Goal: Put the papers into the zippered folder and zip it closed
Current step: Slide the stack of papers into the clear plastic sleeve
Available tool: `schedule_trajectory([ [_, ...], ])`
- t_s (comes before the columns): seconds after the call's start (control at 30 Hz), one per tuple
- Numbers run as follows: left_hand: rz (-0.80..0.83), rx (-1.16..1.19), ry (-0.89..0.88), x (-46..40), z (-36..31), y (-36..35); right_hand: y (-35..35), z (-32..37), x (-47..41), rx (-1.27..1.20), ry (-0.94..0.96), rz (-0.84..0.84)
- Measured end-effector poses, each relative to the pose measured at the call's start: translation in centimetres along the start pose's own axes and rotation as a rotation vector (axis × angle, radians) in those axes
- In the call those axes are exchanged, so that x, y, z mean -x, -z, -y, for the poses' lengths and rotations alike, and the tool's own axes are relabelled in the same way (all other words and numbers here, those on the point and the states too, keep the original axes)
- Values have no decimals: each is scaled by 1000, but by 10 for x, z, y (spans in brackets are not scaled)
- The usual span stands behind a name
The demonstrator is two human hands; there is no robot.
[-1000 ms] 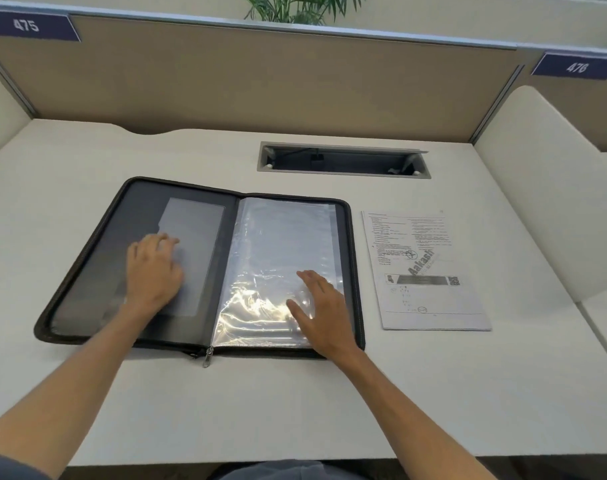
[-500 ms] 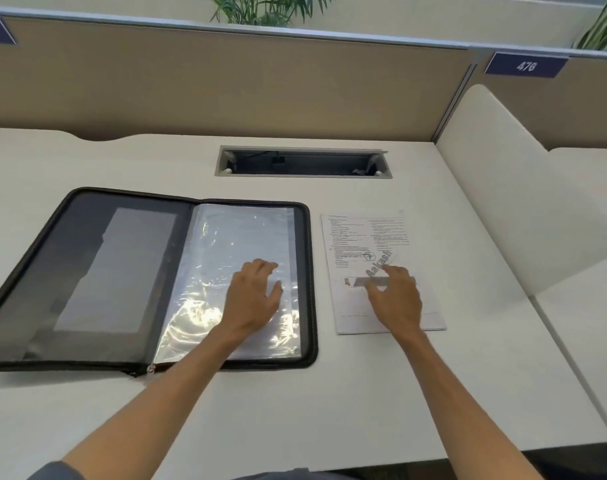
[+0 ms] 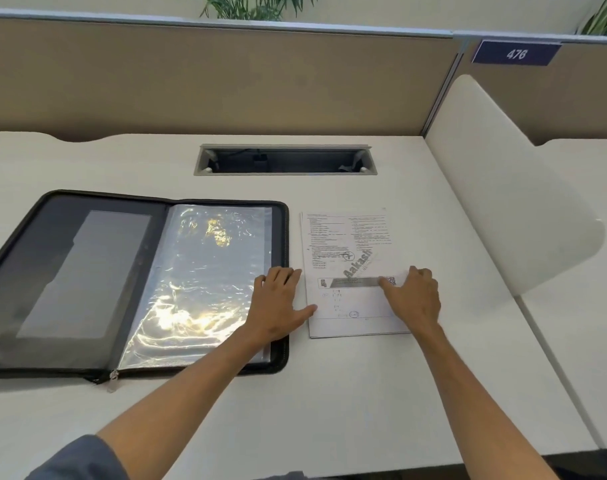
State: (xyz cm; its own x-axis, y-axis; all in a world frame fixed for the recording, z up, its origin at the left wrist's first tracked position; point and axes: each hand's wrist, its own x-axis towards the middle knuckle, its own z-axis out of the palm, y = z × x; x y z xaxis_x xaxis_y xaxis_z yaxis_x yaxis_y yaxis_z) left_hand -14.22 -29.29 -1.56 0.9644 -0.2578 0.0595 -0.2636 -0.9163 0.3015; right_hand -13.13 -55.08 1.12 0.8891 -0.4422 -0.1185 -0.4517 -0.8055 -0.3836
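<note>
A black zippered folder lies open on the desk, clear plastic sleeves filling its right half. Its zipper pull hangs at the front edge by the spine. Printed papers lie flat just right of the folder. My left hand rests flat across the folder's right edge, thumb touching the papers' left edge. My right hand lies on the papers' right side, fingers spread flat, holding nothing.
A recessed cable tray is set in the desk behind the folder. A tan partition wall runs along the back. A white curved divider stands at the right, with a sign reading 476 above.
My left hand moved right from the plastic sleeves to the folder's right edge beside the papers. My right hand shifted to the papers' right side. The view panned slightly.
</note>
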Motion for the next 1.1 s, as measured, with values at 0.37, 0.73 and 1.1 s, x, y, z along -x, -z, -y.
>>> schedule_trajectory([
  [0.37,-16,26,-17,-2,5,-3,2,11,-3,67,-25,-17],
  [0.73,6,-70,-54,4,6,-7,7,17,-7,46,-70,-9],
  [1.1,55,-93,-64,5,3,-11,5,15,-27,-220,-167,108],
])
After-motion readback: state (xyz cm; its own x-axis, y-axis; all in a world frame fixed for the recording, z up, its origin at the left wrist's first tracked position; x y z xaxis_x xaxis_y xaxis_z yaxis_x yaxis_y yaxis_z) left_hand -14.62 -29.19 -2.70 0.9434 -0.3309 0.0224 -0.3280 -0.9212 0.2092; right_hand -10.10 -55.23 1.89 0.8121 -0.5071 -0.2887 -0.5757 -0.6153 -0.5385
